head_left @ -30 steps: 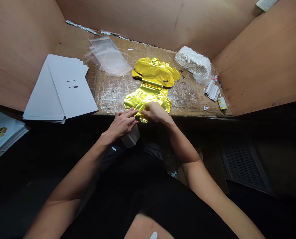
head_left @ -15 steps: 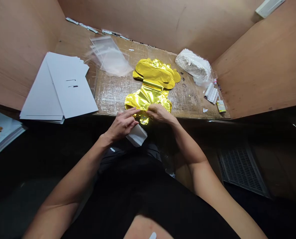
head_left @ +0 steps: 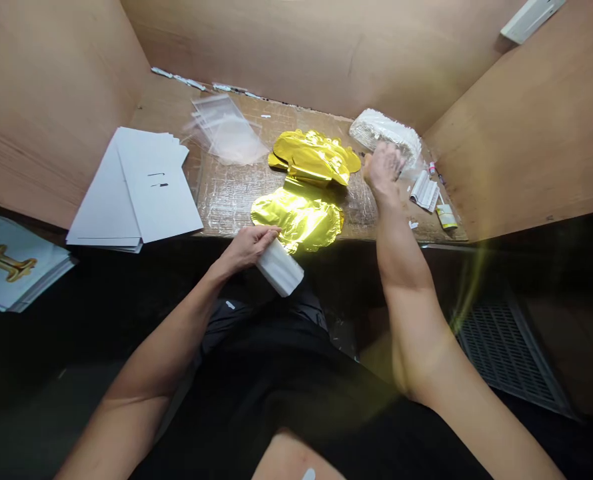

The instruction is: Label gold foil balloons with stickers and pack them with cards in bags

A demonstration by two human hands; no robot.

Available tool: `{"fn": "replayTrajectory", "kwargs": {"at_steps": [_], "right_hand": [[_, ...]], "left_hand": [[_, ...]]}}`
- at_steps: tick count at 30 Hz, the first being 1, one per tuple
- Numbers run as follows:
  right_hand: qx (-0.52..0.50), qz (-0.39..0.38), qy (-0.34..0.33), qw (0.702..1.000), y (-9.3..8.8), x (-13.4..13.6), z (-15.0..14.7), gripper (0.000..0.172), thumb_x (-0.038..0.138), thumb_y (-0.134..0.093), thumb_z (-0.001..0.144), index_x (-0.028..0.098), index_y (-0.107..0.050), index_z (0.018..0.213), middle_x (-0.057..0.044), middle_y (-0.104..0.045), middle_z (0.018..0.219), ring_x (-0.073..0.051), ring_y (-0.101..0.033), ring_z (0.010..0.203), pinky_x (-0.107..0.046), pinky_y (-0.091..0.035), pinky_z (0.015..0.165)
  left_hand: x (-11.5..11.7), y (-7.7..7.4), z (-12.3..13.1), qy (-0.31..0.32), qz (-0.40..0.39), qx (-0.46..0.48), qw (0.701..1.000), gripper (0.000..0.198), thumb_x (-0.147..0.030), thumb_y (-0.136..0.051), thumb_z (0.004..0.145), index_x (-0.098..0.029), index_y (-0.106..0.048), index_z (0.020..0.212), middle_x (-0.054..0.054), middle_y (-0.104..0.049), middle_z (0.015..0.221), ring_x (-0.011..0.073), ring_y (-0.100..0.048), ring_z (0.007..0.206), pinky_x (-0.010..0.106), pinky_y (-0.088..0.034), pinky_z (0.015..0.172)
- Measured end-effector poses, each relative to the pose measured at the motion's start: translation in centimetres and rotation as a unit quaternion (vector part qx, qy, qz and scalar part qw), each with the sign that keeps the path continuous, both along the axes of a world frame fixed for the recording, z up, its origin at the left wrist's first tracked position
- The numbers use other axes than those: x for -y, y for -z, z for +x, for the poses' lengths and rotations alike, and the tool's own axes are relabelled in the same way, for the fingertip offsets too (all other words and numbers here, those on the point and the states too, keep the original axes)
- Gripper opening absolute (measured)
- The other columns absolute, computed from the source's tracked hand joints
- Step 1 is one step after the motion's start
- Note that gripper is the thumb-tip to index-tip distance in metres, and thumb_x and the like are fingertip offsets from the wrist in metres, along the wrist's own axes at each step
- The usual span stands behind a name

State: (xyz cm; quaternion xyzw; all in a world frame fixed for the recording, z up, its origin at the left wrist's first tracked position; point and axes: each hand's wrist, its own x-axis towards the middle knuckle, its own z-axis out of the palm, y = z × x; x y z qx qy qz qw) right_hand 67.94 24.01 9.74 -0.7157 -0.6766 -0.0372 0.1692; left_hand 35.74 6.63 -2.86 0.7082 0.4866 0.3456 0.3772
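My left hand point(head_left: 249, 245) is at the near edge of the table, fingers wrapped round a white roll-shaped bundle point(head_left: 280, 269) that sticks out toward my lap. A crumpled gold foil balloon point(head_left: 299, 217) lies flat just right of that hand. Behind it is a pile of more gold foil balloons point(head_left: 314, 155). My right hand point(head_left: 383, 167) has reached to the far right, against a bagged bundle of white straws point(head_left: 386, 131). Its fingers are curled, and what they hold, if anything, is hidden.
A stack of white cards point(head_left: 139, 190) lies at the left of the table and clear plastic bags point(head_left: 224, 127) behind it. Printed sheets with a gold picture point(head_left: 6, 263) sit lower left. Small white packets point(head_left: 425, 190) and a yellow tube point(head_left: 446, 217) lie by the right wall.
My right hand left the gold balloon at the table edge and moved back right to the white bundle. My left hand stayed near the edge, and the white roll in it swung outward.
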Motion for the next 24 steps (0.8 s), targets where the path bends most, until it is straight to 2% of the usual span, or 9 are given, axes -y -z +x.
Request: {"fn": "replayTrajectory", "kwargs": {"at_steps": [2,3,5,6,8,12,18,21,24], "right_hand": [[-0.026,0.022,-0.043,0.999,0.5,2.8,-2.5,0.035,0.032,-0.044,0.114,0.007,-0.068,0.116,-0.023,-0.065,0.128,-0.022,-0.058,0.11,-0.036,-0.046,0.091],[-0.059,-0.013,-0.112,0.992,1.2,4.9,-4.2,0.034,0.035,-0.046,0.114,0.011,-0.071,0.111,-0.018,-0.069,0.119,-0.022,-0.059,0.104,-0.035,-0.047,0.089],[-0.151,-0.123,-0.291,0.937,3.0,9.5,-7.8,0.037,0.04,-0.047,0.114,0.015,-0.073,0.108,-0.012,-0.073,0.106,-0.021,-0.062,0.092,-0.033,-0.049,0.085],[-0.176,-0.152,-0.348,0.908,4.1,11.6,-9.4,0.033,0.041,-0.052,0.112,0.017,-0.074,0.11,-0.01,-0.074,0.104,-0.02,-0.062,0.09,-0.032,-0.049,0.086],[-0.205,-0.141,-0.376,0.892,5.9,14.8,-11.7,0.027,0.038,-0.058,0.108,0.017,-0.075,0.108,-0.009,-0.073,0.102,-0.019,-0.062,0.087,-0.032,-0.048,0.087],[-0.216,-0.091,-0.356,0.905,7.8,16.5,-12.8,0.021,0.031,-0.059,0.105,0.017,-0.074,0.098,-0.009,-0.068,0.099,-0.019,-0.06,0.087,-0.031,-0.047,0.086],[-0.288,-0.096,-0.345,0.888,7.5,16.2,-11.9,0.018,0.03,-0.062,0.093,0.018,-0.066,0.08,-0.006,-0.065,0.086,-0.018,-0.058,0.081,-0.031,-0.047,0.081],[-0.404,-0.177,-0.261,0.859,7.2,15.7,-10.6,0.016,0.032,-0.063,0.086,0.018,-0.062,0.078,-0.002,-0.061,0.075,-0.015,-0.055,0.067,-0.029,-0.047,0.067],[-0.429,-0.246,-0.18,0.85,7.1,14.6,-9.2,0.015,0.032,-0.062,0.081,0.018,-0.062,0.079,0.001,-0.057,0.068,-0.013,-0.049,0.056,-0.026,-0.04,0.055]], "left_hand": [[0.2,-0.5,0.1,-0.05,-0.033,0.045,0.997,0.057,-0.063,-0.048,0.105,-0.017,-0.076,0.086,0.009,-0.078,0.09,0.02,-0.066,0.074,0.03,-0.047,0.063],[0.4,-0.7,0.2,-0.07,-0.039,0.065,0.995,0.059,-0.065,-0.048,0.104,-0.016,-0.073,0.082,0.007,-0.074,0.082,0.018,-0.059,0.068,0.029,-0.042,0.059],[0.7,-0.9,0.4,-0.097,-0.036,0.099,0.99,0.059,-0.067,-0.049,0.102,-0.017,-0.068,0.078,0.004,-0.063,0.072,0.0156,-0.049,0.063,0.029,-0.036,0.057],[0.9,-1.0,0.5,-0.104,-0.033,0.11,0.988,0.058,-0.067,-0.051,0.101,-0.018,-0.064,0.075,0.003,-0.058,0.069,0.0149,-0.045,0.062,0.029,-0.034,0.057],[1.3,-1.1,0.6,-0.108,-0.032,0.121,0.986,0.056,-0.067,-0.052,0.101,-0.019,-0.055,0.072,0.001,-0.049,0.067,0.0143,-0.041,0.061,0.03,-0.032,0.057],[1.9,-1.3,0.5,-0.069,-0.052,0.116,0.99,0.05,-0.063,-0.052,0.102,-0.02,-0.052,0.077,0.001,-0.05,0.073,0.0154,-0.045,0.067,0.03,-0.036,0.061],[2.6,-1.3,0.6,-0.037,-0.057,-0.022,0.997,0.034,-0.048,-0.053,0.102,-0.022,-0.049,0.08,0.001,-0.054,0.073,0.0182,-0.05,0.067,0.034,-0.041,0.063],[2.8,-0.9,0.9,-0.047,0.046,-0.085,0.994,0.024,-0.039,-0.049,0.104,-0.022,-0.055,0.088,0.01,-0.069,0.098,0.0264,-0.064,0.095,0.042,-0.054,0.089],[2.7,-0.2,0.9,-0.052,0.128,-0.121,0.983,0.022,-0.033,-0.047,0.105,-0.019,-0.063,0.1,0.018,-0.069,0.133,0.0324,-0.059,0.127,0.051,-0.046,0.117]]}}
